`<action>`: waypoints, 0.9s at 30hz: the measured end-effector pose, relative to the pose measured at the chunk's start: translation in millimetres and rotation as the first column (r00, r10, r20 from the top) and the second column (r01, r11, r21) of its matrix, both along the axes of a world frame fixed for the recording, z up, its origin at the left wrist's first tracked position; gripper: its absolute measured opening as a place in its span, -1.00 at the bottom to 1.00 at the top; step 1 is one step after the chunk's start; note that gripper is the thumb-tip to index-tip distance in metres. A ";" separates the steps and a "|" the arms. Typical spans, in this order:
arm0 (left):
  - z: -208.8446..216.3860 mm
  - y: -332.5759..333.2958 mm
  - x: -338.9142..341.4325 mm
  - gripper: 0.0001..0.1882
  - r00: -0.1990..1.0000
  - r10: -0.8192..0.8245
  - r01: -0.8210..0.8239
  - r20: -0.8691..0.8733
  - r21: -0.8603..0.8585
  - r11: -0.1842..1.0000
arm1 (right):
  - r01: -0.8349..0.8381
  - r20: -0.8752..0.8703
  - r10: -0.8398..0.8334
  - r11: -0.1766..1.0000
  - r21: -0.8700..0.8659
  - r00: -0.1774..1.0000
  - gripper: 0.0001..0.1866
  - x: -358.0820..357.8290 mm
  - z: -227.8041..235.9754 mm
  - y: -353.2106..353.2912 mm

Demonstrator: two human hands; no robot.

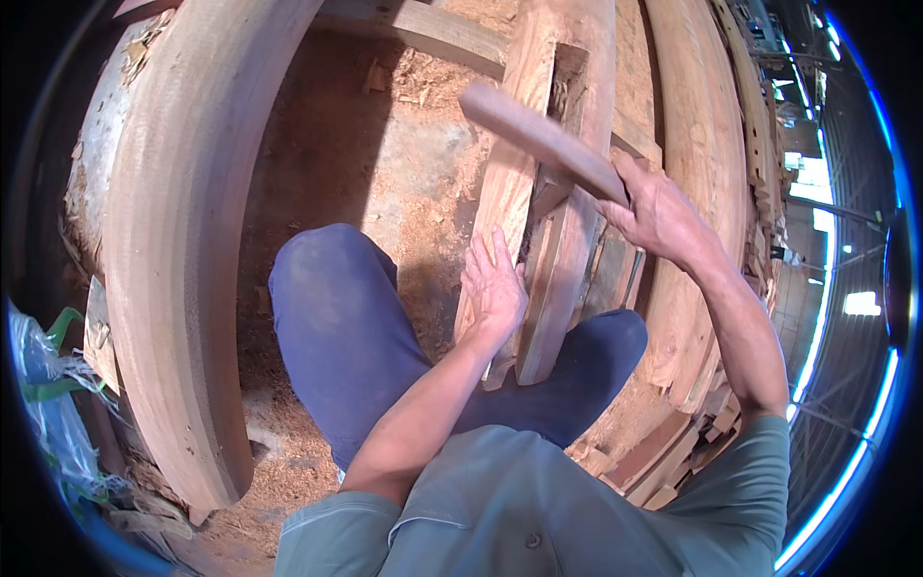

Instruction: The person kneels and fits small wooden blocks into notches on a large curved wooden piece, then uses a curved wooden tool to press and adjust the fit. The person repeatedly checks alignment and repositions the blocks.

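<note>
My right hand (657,212) grips one end of a thick, flat wooden bar (543,139) with a rounded far end. The bar is raised slantwise across a long timber beam (588,135), and its far end is slightly blurred. Cut into the beam is a long rectangular slot (568,69), partly hidden behind the bar. On a pale board face (507,192) along the beam's left side, my left hand (495,286) lies flat with its fingers stretched out. The beam's near end, split by a lengthwise gap, reaches between my legs.
A large curved timber (178,250) lies at the left. Another heavy timber (697,183) runs along the right, and a crosspiece (423,31) spans the back. Wood shavings (423,183) cover the floor. Offcuts (663,462) are piled low right; clear plastic sheeting (53,404) lies far left.
</note>
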State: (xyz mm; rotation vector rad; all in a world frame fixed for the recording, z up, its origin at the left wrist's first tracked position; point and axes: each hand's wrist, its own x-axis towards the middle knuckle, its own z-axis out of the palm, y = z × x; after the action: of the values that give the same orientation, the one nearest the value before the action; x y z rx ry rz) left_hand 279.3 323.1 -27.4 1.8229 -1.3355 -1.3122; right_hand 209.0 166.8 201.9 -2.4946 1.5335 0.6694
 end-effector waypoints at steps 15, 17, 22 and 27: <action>6.1 -4.5 3.3 -0.19 0.995 0.014 0.003 -0.103 0.157 0.988 | -0.042 -0.034 0.037 0.985 -0.165 0.999 -0.60 15.5 21.7 12.1; 6.2 -0.5 6.7 -0.18 0.994 -0.034 0.051 -0.101 0.172 0.984 | 0.082 -0.239 -0.061 0.994 0.079 0.969 -0.59 11.7 7.2 16.4; 3.2 -10.3 9.6 -0.19 0.997 -0.007 0.026 -0.078 0.239 0.971 | 0.308 0.033 -0.309 0.950 0.050 0.950 -0.54 17.8 7.5 27.7; 7.7 -8.2 8.8 -0.12 0.989 0.042 -0.013 -0.140 0.200 0.980 | 0.485 0.453 -0.438 0.875 0.013 0.777 -0.51 -19.3 -2.6 49.4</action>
State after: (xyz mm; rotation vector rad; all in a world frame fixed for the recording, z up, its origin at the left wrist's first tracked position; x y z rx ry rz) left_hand 288.2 314.9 -19.7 1.8295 -1.1339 -1.5785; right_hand 189.7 216.2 199.3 -1.9908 1.9046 -0.0624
